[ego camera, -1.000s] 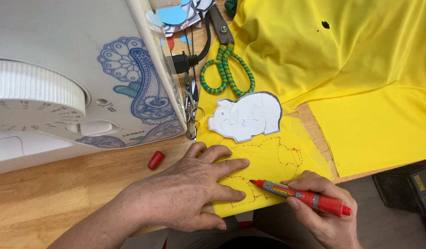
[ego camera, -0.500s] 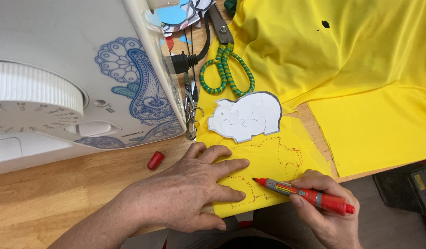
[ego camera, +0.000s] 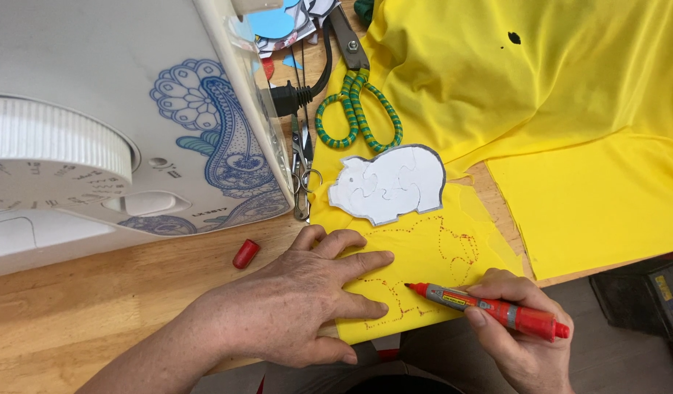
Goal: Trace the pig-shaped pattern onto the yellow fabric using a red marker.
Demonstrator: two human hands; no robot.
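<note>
A white sewing machine (ego camera: 125,117) with a blue paisley print fills the far left and stands on the wooden table (ego camera: 96,314); its base leaves only a band of bare wood along the near edge. On that band, just off the machine's corner, lies a small red marker cap (ego camera: 245,253), apart from everything else.

The left hand (ego camera: 293,306) lies flat, fingers spread, palm down, gripping nothing; it presses the left part of a small yellow fabric piece (ego camera: 424,255) against the table. This piece reaches the table's near edge and hangs slightly over it. A dotted red outline (ego camera: 453,248) runs across it.

Beyond the fingers, a white pig-shaped paper template (ego camera: 387,182) with a dark rim rests on the fabric's far end, close to the outline but not on it. Small metal snips (ego camera: 301,171) lie between the template and the machine, a black plug and cord (ego camera: 293,96) beyond them. Farther back, scissors with green striped handles (ego camera: 358,109) lie on the yellow cloth, and blue and white paper cut-outs (ego camera: 278,22) sit at the top.

The right hand (ego camera: 515,328) is closed around a red marker (ego camera: 489,308), held low over the table's near edge, its tip touching the outline's lower line close to the left fingertips.

To the right, a large yellow cloth (ego camera: 555,109) covers the table up to its right edge, with a narrow strip of wood showing between it and the small piece.
</note>
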